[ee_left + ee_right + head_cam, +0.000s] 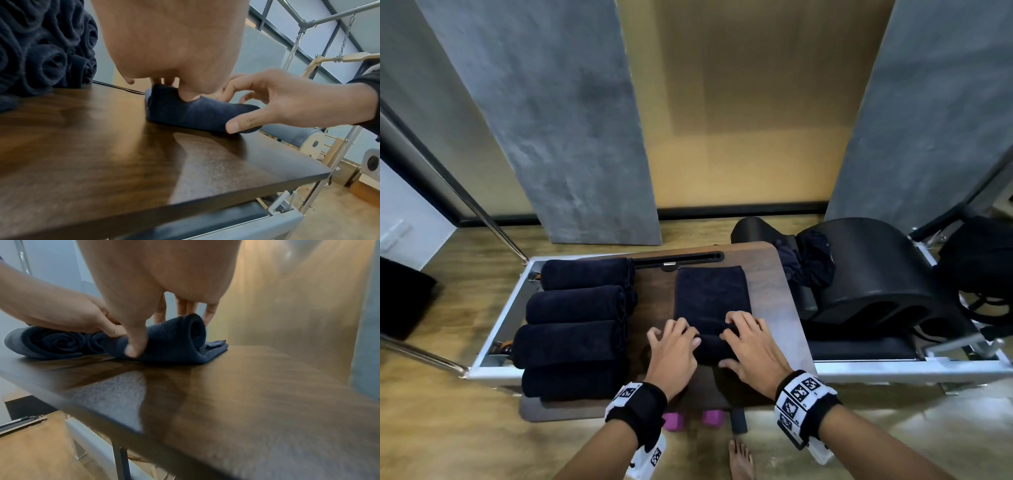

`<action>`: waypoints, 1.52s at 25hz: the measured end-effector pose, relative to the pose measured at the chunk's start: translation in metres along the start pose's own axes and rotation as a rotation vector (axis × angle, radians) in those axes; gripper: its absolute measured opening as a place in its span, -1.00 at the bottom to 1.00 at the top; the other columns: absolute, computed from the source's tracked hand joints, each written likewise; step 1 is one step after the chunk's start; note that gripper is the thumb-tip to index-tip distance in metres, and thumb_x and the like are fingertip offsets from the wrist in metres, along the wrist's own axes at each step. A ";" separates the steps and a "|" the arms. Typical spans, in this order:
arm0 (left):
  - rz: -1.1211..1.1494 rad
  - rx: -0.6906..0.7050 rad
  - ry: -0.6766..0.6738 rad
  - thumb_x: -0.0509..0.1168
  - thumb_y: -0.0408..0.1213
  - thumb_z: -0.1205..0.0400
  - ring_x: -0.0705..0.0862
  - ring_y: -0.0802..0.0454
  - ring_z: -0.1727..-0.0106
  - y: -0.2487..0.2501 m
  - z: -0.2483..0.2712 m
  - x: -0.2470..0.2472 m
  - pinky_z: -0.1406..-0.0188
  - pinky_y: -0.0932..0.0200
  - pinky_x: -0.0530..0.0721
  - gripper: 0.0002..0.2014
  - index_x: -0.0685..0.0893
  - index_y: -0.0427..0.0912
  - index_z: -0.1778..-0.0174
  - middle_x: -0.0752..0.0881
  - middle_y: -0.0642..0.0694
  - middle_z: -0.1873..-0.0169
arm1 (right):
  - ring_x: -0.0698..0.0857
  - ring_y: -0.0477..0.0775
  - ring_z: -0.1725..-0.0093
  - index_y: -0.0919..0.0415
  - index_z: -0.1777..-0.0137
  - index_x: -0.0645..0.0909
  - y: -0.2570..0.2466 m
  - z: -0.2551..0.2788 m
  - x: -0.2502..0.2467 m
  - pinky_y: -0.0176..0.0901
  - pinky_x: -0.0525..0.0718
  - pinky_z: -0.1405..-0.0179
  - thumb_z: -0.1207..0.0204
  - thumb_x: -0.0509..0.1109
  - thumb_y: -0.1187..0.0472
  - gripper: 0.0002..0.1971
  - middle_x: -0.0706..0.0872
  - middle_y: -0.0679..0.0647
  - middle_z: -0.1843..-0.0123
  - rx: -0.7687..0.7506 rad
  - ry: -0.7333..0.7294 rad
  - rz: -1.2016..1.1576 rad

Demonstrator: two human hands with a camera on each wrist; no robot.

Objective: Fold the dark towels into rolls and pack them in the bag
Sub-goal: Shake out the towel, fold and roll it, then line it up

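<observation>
At the left of the head view, four rolled towels (578, 327) lie side by side in a column on the left part of the dark wood counter (774, 274), their lengths running across the frame. In the left wrist view their spiral ends (47, 65) fill the upper left corner.

At centre, a dark towel (712, 294) lies flat on the counter, folded into a long strip running toward the top of the frame. Its near end is wound into a partial roll (710, 346).

The left hand (673, 349) rests on the left end of this roll, fingers (685, 329) curled over the cloth and pressing down. The right hand (751, 346) grips the right end, fingers (738, 322) hooked over the top and thumb (133, 347) pressed against the near side. The right wrist view shows the open spiral of the roll (195, 331) with the flat tail beyond it.

At the right of the head view, a black bag (976, 270) sits well apart from the counter.
</observation>
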State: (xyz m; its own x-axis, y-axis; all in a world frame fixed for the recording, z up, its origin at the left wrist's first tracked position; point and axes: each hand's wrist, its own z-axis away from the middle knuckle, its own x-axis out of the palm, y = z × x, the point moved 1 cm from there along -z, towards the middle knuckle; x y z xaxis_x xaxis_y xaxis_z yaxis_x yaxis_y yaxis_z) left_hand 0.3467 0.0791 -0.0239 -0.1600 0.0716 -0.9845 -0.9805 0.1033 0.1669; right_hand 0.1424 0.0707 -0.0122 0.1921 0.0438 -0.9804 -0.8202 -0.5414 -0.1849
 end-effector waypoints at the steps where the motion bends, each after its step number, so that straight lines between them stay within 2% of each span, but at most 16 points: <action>1: 0.011 -0.005 0.000 0.15 -0.20 -0.79 0.44 0.06 -0.32 0.000 -0.003 0.000 -0.27 -0.08 0.28 -0.78 0.66 0.16 -0.20 0.46 0.16 -0.21 | 0.58 0.13 -0.40 0.08 -0.23 0.73 0.002 -0.001 -0.001 0.07 0.64 -0.27 -0.46 0.56 -0.20 -0.54 0.60 0.05 -0.35 -0.025 0.013 0.023; 3: 0.025 -0.006 -0.009 0.14 -0.22 -0.77 0.44 0.02 -0.30 0.000 -0.009 -0.001 -0.25 -0.07 0.28 -0.80 0.63 0.13 -0.15 0.42 0.13 -0.18 | 0.63 0.11 -0.27 0.08 -0.24 0.76 0.005 -0.006 -0.003 0.06 0.63 -0.23 -0.55 0.51 -0.13 -0.62 0.65 0.01 -0.22 -0.049 0.000 0.054; 5: 0.077 -0.009 0.008 0.08 -0.15 -0.84 0.47 0.04 -0.30 -0.002 -0.014 -0.002 -0.31 -0.07 0.27 -0.81 0.56 0.15 -0.25 0.45 0.14 -0.17 | 0.64 0.10 -0.19 0.08 -0.32 0.72 0.009 -0.013 -0.005 0.06 0.56 -0.26 -0.67 0.40 -0.08 -0.65 0.68 -0.01 -0.17 -0.043 -0.029 0.043; 7: 0.200 -0.011 0.042 0.04 0.03 -0.88 0.48 0.15 -0.29 -0.005 -0.015 -0.006 -0.43 -0.08 0.24 -0.82 0.45 0.20 -0.35 0.51 0.22 -0.16 | 0.64 0.08 -0.16 0.05 -0.45 0.55 0.012 -0.021 -0.007 0.02 0.50 -0.29 -0.70 0.36 0.01 -0.64 0.72 -0.04 -0.16 -0.012 -0.034 -0.030; 10: 0.233 0.050 0.002 0.06 0.28 -0.81 0.40 0.27 -0.38 -0.012 -0.012 -0.006 -0.53 -0.08 0.16 -0.68 0.41 0.24 -0.38 0.48 0.28 -0.28 | 0.66 0.06 -0.02 -0.04 -0.39 0.35 0.017 -0.031 -0.011 -0.03 0.48 -0.18 -0.68 0.36 0.17 -0.64 0.75 -0.07 0.00 0.004 -0.041 -0.131; 12: 0.177 0.041 -0.001 0.16 0.23 -0.79 0.34 0.20 -0.49 -0.017 -0.011 -0.002 -0.54 -0.10 0.22 -0.65 0.47 0.23 -0.45 0.42 0.23 -0.40 | 0.65 0.07 -0.02 -0.07 -0.32 0.37 0.021 -0.036 -0.009 -0.03 0.49 -0.11 -0.73 0.27 0.17 -0.76 0.73 -0.07 0.00 -0.021 -0.065 -0.123; 14: 0.152 0.006 0.016 0.21 0.11 -0.80 0.36 0.13 -0.49 -0.017 -0.017 -0.001 -0.48 -0.10 0.30 -0.70 0.54 0.22 -0.44 0.42 0.18 -0.40 | 0.61 0.04 -0.11 -0.08 -0.34 0.42 0.026 -0.038 -0.007 -0.04 0.52 -0.13 -0.79 0.17 -0.01 -0.81 0.69 -0.08 -0.12 -0.028 -0.062 -0.110; 17: 0.141 -0.049 -0.007 0.14 0.03 -0.85 0.39 0.12 -0.42 -0.014 -0.034 -0.004 -0.43 -0.10 0.28 -0.76 0.59 0.23 -0.38 0.45 0.21 -0.30 | 0.45 0.02 -0.41 -0.04 -0.51 0.45 0.033 -0.033 0.000 -0.01 0.55 -0.34 -0.55 0.20 -0.40 -0.36 0.48 -0.05 -0.42 -0.009 -0.136 -0.107; 20: 0.189 -0.065 -0.017 0.11 0.03 -0.86 0.43 0.14 -0.36 -0.015 -0.051 -0.008 -0.47 -0.13 0.24 -0.82 0.57 0.24 -0.31 0.51 0.24 -0.20 | 0.53 0.13 -0.39 -0.01 -0.51 0.53 0.038 -0.035 -0.001 0.00 0.60 -0.24 -0.46 0.49 -0.14 -0.38 0.48 0.03 -0.39 -0.040 -0.070 -0.020; 22: 0.282 -0.073 0.008 0.13 0.07 -0.86 0.47 0.19 -0.31 -0.018 -0.056 -0.014 -0.50 -0.14 0.22 -0.89 0.46 0.29 -0.27 0.56 0.27 -0.13 | 0.58 0.11 -0.28 0.00 -0.52 0.57 0.042 -0.042 -0.003 -0.01 0.57 -0.17 -0.50 0.47 -0.07 -0.43 0.54 -0.01 -0.29 -0.059 -0.051 -0.009; 25: 0.381 -0.056 0.048 0.06 0.13 -0.86 0.49 0.25 -0.29 -0.020 -0.057 -0.017 -0.49 -0.10 0.31 -0.87 0.43 0.27 -0.25 0.54 0.27 -0.19 | 0.56 0.00 -0.30 -0.10 -0.62 0.42 0.051 -0.054 -0.009 -0.05 0.43 -0.26 -0.59 0.35 -0.11 -0.41 0.59 -0.12 -0.32 -0.023 -0.101 -0.140; 29: 0.422 -0.062 0.010 0.09 0.09 -0.86 0.31 0.24 -0.55 -0.020 -0.056 -0.012 -0.50 0.00 0.39 -0.62 0.46 0.25 -0.62 0.33 0.25 -0.49 | 0.66 -0.06 -0.08 -0.27 -0.26 0.27 0.068 -0.065 -0.017 -0.03 0.51 -0.18 -0.58 0.37 -0.09 -0.63 0.69 -0.19 -0.06 0.140 -0.145 -0.516; 31: 0.472 -0.094 -0.034 0.12 -0.01 -0.87 0.31 0.20 -0.57 -0.019 -0.062 -0.009 -0.55 -0.04 0.38 -0.54 0.36 0.28 -0.72 0.37 0.26 -0.47 | 0.66 -0.05 -0.02 -0.25 -0.18 0.34 0.073 -0.067 -0.014 -0.09 0.58 -0.01 -0.65 0.36 -0.04 -0.76 0.69 -0.18 -0.03 0.168 -0.162 -0.603; 33: 0.544 -0.157 -0.038 0.12 0.01 -0.87 0.31 0.27 -0.53 -0.018 -0.068 -0.006 -0.56 -0.02 0.33 -0.50 0.26 0.33 -0.76 0.41 0.30 -0.41 | 0.65 -0.09 -0.12 -0.24 -0.24 0.44 0.074 -0.066 -0.010 -0.15 0.59 -0.02 -0.71 0.33 -0.07 -0.83 0.65 -0.19 -0.13 0.162 -0.115 -0.614; 36: 0.701 -0.346 0.021 0.16 0.23 -0.80 0.41 0.15 -0.42 -0.016 -0.080 -0.005 -0.53 -0.08 0.43 -0.55 0.29 0.49 -0.62 0.48 0.19 -0.36 | 0.51 -0.21 -0.34 -0.13 -0.48 0.56 0.080 -0.064 -0.004 -0.21 0.61 -0.28 -0.62 0.39 -0.23 -0.53 0.41 -0.22 -0.33 0.127 -0.047 -0.598; 38: 0.663 -0.408 0.034 0.14 0.34 -0.76 0.52 -0.04 -0.39 -0.014 -0.090 -0.006 -0.46 -0.15 0.54 -0.61 0.34 0.47 -0.49 0.55 0.06 -0.31 | 0.49 -0.27 -0.35 -0.15 -0.65 0.45 0.088 -0.065 -0.005 -0.24 0.61 -0.32 -0.53 0.48 -0.24 -0.31 0.42 -0.25 -0.34 0.124 -0.077 -0.629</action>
State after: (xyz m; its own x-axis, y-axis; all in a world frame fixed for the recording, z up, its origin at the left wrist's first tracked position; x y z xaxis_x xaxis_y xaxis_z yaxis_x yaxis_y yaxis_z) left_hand 0.3511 -0.0122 -0.0251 -0.7243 -0.0405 -0.6883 -0.6422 -0.3236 0.6948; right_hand 0.1043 -0.0318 -0.0192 0.6210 0.3835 -0.6836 -0.6207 -0.2919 -0.7277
